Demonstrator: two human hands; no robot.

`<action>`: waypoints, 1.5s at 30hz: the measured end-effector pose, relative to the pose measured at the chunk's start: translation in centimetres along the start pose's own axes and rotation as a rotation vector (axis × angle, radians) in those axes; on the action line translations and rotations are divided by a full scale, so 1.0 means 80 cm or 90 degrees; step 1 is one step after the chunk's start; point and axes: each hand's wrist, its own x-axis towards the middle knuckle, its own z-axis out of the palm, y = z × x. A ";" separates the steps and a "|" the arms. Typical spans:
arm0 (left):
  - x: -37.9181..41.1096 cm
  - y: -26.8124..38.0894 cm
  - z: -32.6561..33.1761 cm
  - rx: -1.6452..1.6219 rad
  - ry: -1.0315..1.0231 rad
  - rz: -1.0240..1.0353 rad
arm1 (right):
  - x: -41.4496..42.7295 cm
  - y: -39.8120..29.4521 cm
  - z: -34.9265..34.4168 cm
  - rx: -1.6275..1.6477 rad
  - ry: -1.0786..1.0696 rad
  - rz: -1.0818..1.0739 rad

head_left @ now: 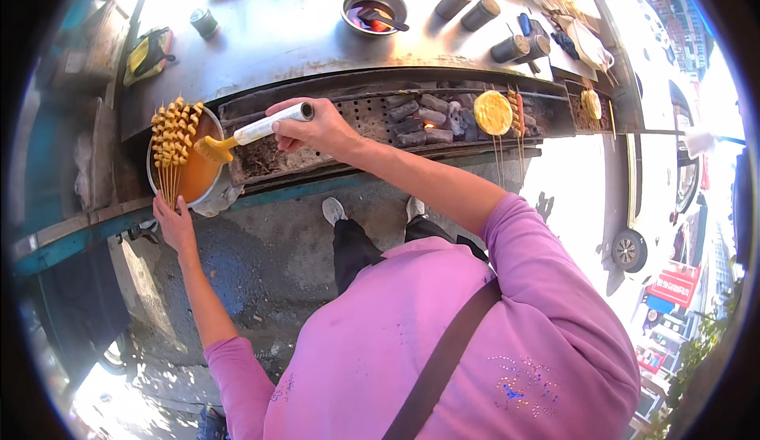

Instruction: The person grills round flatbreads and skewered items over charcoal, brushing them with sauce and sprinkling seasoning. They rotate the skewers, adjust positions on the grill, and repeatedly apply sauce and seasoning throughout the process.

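At the left, my left hand [176, 224] grips a bunch of wooden skewers carrying yellow spiral-shaped food [176, 131]. The food lies over a round metal basin [218, 170] of orange sauce. My right hand [317, 128] is closed around the pale, wrapped handle of a basting brush [222, 148]. Its yellow, sauce-coated head is at the basin's right side, close to the skewered food. To the right of my right hand, a round yellow food patty [493, 113] on skewers lies across the charcoal grill [356, 167], beside more skewered food [516, 113].
Charcoal [436, 119] glows in the grill's middle. Behind it, a metal counter [267, 42] bears a bowl of red liquid with a ladle [374, 9], several shaker cans [454, 2] and a green can [203, 23]. A vehicle [647, 202] stands at the right.
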 end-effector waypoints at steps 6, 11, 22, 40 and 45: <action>-0.031 0.044 -0.052 -0.011 0.014 -0.133 | -0.098 -0.014 -0.089 0.251 0.118 0.051; -0.162 0.204 -0.070 -0.373 0.008 0.004 | -0.251 -0.044 -0.244 0.238 0.281 -0.066; -0.413 0.700 0.055 -0.881 -0.829 -0.234 | -0.467 -0.041 -0.511 0.061 0.535 -0.097; -0.436 0.750 0.076 -1.005 -0.688 -0.423 | -0.435 -0.085 -0.559 -0.013 0.446 -0.109; -0.439 0.760 0.068 -1.019 -0.695 -0.452 | -0.380 -0.065 -0.537 0.017 0.406 -0.065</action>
